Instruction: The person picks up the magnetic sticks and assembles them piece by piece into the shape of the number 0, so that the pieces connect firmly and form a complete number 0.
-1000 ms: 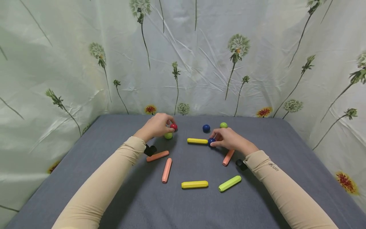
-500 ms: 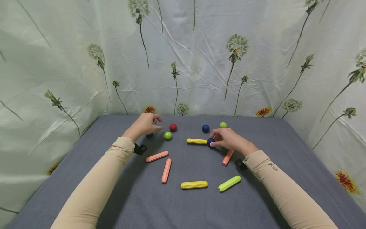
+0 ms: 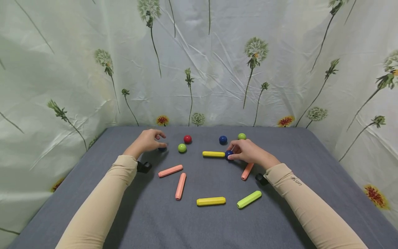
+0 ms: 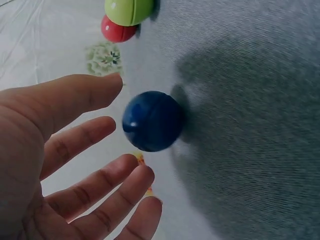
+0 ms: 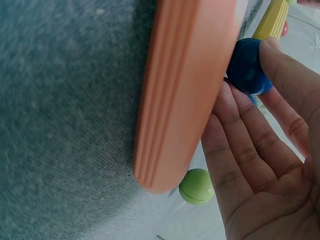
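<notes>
Left hand (image 3: 147, 141) spread beside loose blue ball (image 4: 154, 121), toward bench (image 3: 174, 224) far left corner; right hand (image 3: 248, 152) pinches second blue ball (image 5: 247, 65), nearer far edge's middle. Both judged light, hard, slippery: grip across widest part.

Dark-blue balls (image 4: 153, 121), red ball (image 3: 187, 139), lime-green balls (image 3: 182, 148), coral sticks (image 3: 180, 186), yellow sticks (image 3: 211, 201), grey cloth (image 3: 248, 228), dandelion-print pale curtain (image 3: 224, 76)

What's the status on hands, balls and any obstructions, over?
Left hand near leftmost glossy blue ball, no grip. Right hand pinches second glossy blue ball by ridged yellow stick. Possible obstruction: ridged salmon stick beside right hand.
</notes>
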Demonstrator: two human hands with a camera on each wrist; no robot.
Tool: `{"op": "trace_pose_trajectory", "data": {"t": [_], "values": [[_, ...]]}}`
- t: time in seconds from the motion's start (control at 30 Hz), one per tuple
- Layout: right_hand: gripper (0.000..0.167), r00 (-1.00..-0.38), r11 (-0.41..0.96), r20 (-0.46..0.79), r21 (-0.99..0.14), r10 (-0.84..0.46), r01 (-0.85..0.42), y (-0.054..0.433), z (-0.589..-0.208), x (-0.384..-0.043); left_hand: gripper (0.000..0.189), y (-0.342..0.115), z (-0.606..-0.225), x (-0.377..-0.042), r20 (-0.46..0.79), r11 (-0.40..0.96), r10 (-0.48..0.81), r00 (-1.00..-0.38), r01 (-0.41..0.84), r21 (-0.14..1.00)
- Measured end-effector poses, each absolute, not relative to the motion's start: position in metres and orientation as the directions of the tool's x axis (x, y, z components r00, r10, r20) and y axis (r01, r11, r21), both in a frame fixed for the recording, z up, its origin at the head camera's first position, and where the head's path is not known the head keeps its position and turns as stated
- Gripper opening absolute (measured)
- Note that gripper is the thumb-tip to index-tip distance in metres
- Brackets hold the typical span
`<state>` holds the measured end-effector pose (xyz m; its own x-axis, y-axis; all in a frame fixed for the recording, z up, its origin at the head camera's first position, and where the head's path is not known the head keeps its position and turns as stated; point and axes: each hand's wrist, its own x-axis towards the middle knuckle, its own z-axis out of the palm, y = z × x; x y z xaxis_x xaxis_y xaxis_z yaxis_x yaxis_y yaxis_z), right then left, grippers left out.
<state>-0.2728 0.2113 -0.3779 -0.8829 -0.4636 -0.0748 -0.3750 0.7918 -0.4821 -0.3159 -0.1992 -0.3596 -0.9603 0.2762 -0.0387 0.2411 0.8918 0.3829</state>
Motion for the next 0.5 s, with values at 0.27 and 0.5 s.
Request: {"op": "trace_pose_trajectory", "data": {"t": [0.27, 0.5], "values": [[0.022, -0.876, 0.789, -0.066, -0.472, -0.478, -0.394, 0.211, -0.377, -0.274, 0.046, -0.208, -0.368, -0.318, -0.056, 0.883, 0.257, -0.965, 0.211, 0.419], [0.023, -0.879, 0.795, -0.076, -0.469, -0.471, -0.385, 0.210, -0.376, -0.275, 0.046, -0.211, -0.376, -0.319, -0.050, 0.875, 0.264, -0.963, 0.217, 0.433]]}}
